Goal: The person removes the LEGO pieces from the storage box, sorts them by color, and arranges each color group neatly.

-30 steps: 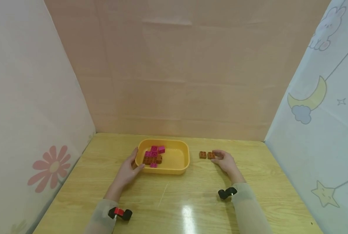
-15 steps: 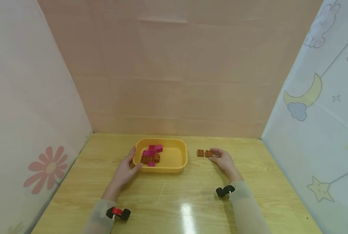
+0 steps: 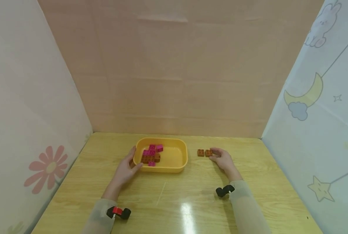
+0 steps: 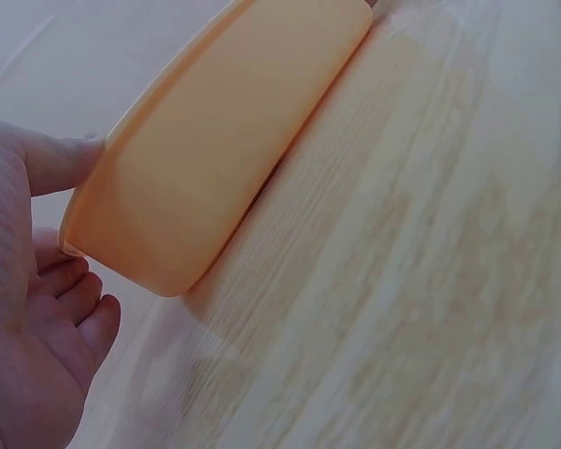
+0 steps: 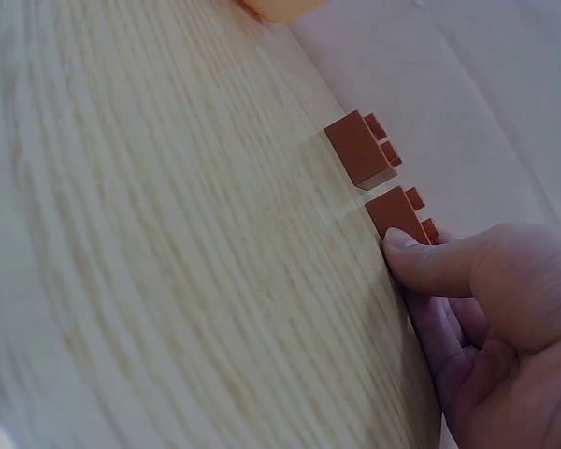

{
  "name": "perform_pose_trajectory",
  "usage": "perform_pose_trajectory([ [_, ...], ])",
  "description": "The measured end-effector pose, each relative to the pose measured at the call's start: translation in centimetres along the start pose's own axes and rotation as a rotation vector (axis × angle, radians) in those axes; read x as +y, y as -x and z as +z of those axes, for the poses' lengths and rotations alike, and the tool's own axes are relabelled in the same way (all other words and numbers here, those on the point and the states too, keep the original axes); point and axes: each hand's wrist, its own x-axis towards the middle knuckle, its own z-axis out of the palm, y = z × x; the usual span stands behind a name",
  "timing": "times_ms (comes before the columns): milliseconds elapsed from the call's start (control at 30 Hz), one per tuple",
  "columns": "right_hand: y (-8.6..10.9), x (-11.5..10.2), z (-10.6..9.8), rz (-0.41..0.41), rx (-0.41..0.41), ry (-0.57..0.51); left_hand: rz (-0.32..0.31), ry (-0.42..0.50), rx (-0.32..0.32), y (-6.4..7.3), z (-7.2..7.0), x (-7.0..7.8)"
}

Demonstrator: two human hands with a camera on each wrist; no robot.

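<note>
My left hand (image 3: pixel 125 169) grips the left end of a yellow plastic tray (image 3: pixel 174 169), its thumb over the near rim in the left wrist view. Inside the tray's left half lie several magenta building bricks (image 3: pixel 159 148) and several brown ones (image 3: pixel 147 159). To the right of the tray, two brown studded bricks sit side by side on the table with a small gap between them. My right hand (image 3: pixel 224 160) pinches the right-hand brick (image 5: pixel 396 213) between thumb and fingers. The left-hand brick (image 5: pixel 360 150) stands untouched, studs up.
The light wooden table (image 3: pixel 162 201) runs back to a plain pinkish-tan backdrop (image 3: pixel 174 81). White patterned panels close off the left side (image 3: pixel 36 97) and the right side (image 3: pixel 335 130). Both wrists carry small black camera mounts.
The head view has shifted slightly. Hands, tray and bricks keep their places relative to each other.
</note>
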Motion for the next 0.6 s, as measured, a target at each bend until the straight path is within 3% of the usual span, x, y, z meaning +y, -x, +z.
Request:
perform_pose_trajectory([
  [600,0.18,0.60,-0.07,-0.024,0.000,-0.005,0.008,0.024,0.001,0.12,0.02,0.00],
])
